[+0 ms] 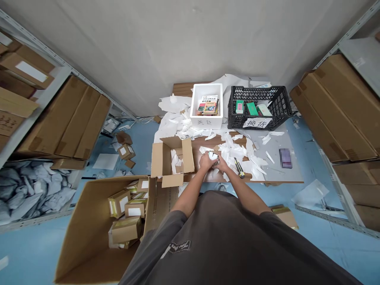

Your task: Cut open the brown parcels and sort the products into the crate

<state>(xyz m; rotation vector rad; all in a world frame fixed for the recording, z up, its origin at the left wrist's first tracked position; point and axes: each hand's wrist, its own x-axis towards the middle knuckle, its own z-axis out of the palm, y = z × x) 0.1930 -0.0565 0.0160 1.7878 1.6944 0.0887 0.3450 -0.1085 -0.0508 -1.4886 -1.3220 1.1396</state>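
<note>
Over the table's front, my left hand (205, 161) and my right hand (220, 163) are close together, both closed around a small white paper-wrapped item (212, 156). A dark or green patch shows on it; its exact kind is hidden by paper and fingers. Torn white paper (230, 152) lies around and beneath my hands. Just right of my right hand rests a box cutter (239, 168) with a yellow and black handle. Left of my left hand stands an open cardboard box (158, 160), with white paper scraps and a piece of cardboard inside.
Behind my hands are a white bin (194, 103) of books and a black crate (280, 103) with green boxes. A purple packet (285, 158) lies at the right. A huge carton (86, 221) of small parcels stands lower left. Shelves with cartons (353, 103) flank both sides.
</note>
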